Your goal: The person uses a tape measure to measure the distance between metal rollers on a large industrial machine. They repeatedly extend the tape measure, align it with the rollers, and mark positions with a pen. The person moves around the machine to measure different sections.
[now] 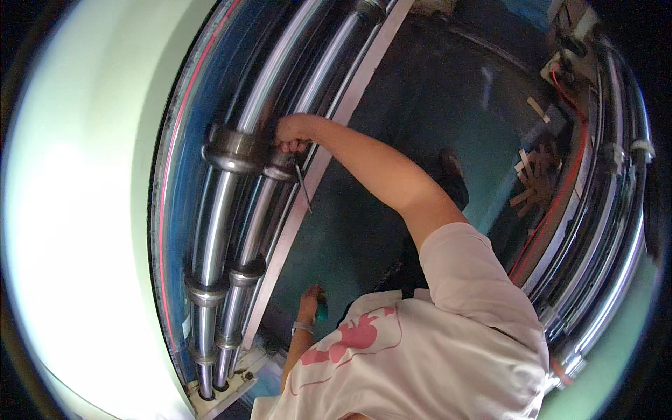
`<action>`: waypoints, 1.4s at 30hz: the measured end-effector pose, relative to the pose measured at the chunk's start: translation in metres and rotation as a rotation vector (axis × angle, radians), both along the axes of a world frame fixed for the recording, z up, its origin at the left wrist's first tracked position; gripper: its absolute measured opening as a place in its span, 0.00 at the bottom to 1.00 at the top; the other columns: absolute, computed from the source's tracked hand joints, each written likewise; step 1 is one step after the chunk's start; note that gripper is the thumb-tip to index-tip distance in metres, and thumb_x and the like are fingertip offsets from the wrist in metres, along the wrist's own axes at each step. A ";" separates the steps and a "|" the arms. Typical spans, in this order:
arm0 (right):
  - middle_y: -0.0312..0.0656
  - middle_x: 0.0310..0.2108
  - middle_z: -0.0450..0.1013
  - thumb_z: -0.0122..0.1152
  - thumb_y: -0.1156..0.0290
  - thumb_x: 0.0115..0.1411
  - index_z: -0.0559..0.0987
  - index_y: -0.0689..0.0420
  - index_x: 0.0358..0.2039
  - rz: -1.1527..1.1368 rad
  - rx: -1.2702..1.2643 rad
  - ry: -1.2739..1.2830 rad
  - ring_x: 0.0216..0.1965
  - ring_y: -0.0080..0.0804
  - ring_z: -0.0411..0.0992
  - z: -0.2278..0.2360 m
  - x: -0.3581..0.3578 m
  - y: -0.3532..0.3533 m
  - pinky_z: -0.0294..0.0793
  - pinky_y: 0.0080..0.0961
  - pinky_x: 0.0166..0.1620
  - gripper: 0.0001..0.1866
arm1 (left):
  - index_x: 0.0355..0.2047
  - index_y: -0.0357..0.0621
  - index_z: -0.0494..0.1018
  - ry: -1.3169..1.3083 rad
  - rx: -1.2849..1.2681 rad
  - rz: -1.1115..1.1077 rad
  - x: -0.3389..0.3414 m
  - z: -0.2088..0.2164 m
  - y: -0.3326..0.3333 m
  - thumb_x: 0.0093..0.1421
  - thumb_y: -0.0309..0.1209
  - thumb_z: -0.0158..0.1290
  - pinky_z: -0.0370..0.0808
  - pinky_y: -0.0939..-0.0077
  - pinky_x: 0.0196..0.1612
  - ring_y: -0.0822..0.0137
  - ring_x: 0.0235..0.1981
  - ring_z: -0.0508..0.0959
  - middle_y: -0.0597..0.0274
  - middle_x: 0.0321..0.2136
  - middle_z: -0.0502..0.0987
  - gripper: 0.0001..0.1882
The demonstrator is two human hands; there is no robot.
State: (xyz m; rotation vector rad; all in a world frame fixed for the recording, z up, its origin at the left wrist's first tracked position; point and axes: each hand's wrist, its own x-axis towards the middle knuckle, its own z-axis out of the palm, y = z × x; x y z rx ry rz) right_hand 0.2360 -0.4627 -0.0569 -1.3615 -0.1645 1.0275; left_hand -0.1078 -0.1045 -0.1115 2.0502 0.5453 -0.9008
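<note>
My right hand [294, 133] reaches across to the paired steel shafts on the left. Its fingers are closed around a thin metal rod [304, 187], whose lower end sticks out below the fist. What the rod's upper end touches is hidden by the hand. Just below the fist is a ring-shaped collar [281, 171] on the inner shaft. Beside it, a larger collar [234, 150] encircles the outer shaft [218, 231]. Low down, near my body, my left hand [309, 305] has its fingers curled around a small green object [322, 311] of unclear kind.
More collars [205, 288] sit lower on the shafts, beside a pale metal rail [308, 203]. A bright white panel [84, 210] fills the far left. On the right are another set of shiny shafts [619, 210], an orange-red cable [575, 164] and scattered flat strips [535, 178] on the floor.
</note>
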 end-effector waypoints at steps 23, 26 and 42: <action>0.31 0.09 0.57 0.49 0.65 0.54 0.69 0.55 0.18 -0.006 0.156 -0.004 0.08 0.17 0.51 0.002 -0.015 -0.033 0.47 0.19 0.11 0.11 | 0.29 0.38 0.71 -0.515 0.249 -0.879 0.037 0.097 -0.079 0.58 0.38 0.42 0.68 0.72 0.27 0.61 0.23 0.74 0.54 0.23 0.74 0.15; 0.31 0.09 0.56 0.48 0.66 0.54 0.69 0.55 0.18 -0.086 0.190 0.207 0.07 0.18 0.51 0.021 -0.024 -0.032 0.46 0.18 0.11 0.10 | 0.29 0.38 0.71 -0.440 0.229 -0.636 0.015 0.086 -0.070 0.58 0.37 0.41 0.68 0.71 0.27 0.59 0.24 0.74 0.52 0.24 0.74 0.15; 0.28 0.09 0.53 0.46 0.68 0.55 0.68 0.58 0.23 0.000 0.224 0.233 0.07 0.16 0.50 0.029 -0.032 -0.029 0.47 0.18 0.11 0.08 | 0.28 0.39 0.70 -0.245 -0.453 0.558 0.067 0.171 -0.260 0.57 0.40 0.43 0.65 0.77 0.24 0.69 0.19 0.69 0.64 0.18 0.69 0.16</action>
